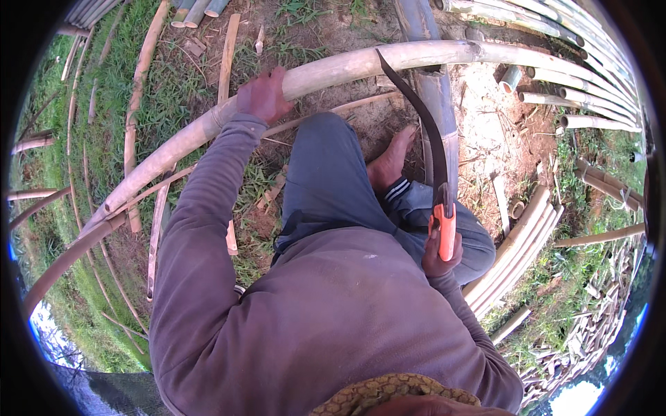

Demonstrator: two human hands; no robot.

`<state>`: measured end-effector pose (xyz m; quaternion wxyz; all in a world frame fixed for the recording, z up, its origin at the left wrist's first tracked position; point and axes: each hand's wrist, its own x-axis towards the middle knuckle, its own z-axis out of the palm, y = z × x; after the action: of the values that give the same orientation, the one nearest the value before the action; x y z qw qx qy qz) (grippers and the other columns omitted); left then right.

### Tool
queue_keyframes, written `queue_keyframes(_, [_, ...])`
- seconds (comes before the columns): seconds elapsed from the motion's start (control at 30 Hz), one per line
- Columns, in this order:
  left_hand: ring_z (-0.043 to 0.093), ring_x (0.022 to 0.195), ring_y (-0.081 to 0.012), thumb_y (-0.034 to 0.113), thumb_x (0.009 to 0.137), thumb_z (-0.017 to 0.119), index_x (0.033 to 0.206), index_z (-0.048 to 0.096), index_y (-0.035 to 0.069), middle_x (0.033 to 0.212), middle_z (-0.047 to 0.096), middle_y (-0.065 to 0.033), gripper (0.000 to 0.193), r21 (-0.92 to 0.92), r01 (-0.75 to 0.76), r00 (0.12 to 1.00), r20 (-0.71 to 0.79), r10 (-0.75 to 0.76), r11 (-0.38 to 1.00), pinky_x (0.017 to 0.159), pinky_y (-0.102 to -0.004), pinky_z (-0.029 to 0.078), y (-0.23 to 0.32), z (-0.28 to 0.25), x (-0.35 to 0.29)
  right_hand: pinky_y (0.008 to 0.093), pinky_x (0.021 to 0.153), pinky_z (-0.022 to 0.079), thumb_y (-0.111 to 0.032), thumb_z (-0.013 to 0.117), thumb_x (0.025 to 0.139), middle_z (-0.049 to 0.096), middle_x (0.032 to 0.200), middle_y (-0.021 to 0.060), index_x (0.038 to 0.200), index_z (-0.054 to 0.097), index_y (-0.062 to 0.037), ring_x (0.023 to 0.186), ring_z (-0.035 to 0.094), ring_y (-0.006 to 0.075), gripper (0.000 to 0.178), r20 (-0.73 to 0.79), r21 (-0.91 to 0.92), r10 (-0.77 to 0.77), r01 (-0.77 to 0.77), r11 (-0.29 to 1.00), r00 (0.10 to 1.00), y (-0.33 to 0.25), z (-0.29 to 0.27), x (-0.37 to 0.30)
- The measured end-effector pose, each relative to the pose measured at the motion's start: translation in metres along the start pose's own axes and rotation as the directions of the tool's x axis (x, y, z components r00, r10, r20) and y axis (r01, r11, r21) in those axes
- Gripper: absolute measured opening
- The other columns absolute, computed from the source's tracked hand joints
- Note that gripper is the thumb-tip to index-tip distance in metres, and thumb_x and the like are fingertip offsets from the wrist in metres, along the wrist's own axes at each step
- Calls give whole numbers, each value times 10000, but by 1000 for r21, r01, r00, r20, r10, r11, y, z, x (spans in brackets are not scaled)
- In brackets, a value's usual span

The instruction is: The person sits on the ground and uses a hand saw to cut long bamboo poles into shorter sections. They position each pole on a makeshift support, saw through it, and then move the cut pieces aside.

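Note:
A long pale bamboo pole (368,64) crosses in front of me from the lower left to the far right. My left hand (263,96) is wrapped round it left of the middle. In my right hand (442,254) is a curved hand saw (431,128), gripped by its orange handle. The dark blade points away from me, and its tip overlaps the pole's near side; whether it touches cannot be made out. Beneath the pole lies a thicker grey-green bamboo piece (438,104), running away from me beside my bare foot (394,159).
Cut bamboo poles (590,87) are stacked at the far right. Several shorter lengths (517,253) lie by my right knee. Split strips (227,59) rest on the grass at left. A heap of bamboo scraps (579,347) spreads at the lower right.

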<state>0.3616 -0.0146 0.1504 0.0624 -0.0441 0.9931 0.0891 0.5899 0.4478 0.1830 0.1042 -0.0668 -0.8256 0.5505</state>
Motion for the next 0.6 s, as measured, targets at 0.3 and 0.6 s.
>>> queue_keyframes(0.3, [753,1039,-413,339,765,863,1268,613,138,1153,736,-190,597,-16,-4,1000,-12,4,1000,904,-529,606,0,-7,-13,235,582,472,-406,788,992,687,867,43,1217,665,69,648,593,74,540,127,41,58,-64,997,990,-94,-70,13])
queue_keyframes(0.6, [753,1048,-415,341,761,861,1262,608,147,1142,741,-192,594,-31,4,999,35,-3,1000,922,-530,602,-1,-4,-13,230,592,465,-192,776,1013,674,813,35,1108,681,31,657,575,60,261,160,204,21,-54,978,987,-59,25,66])
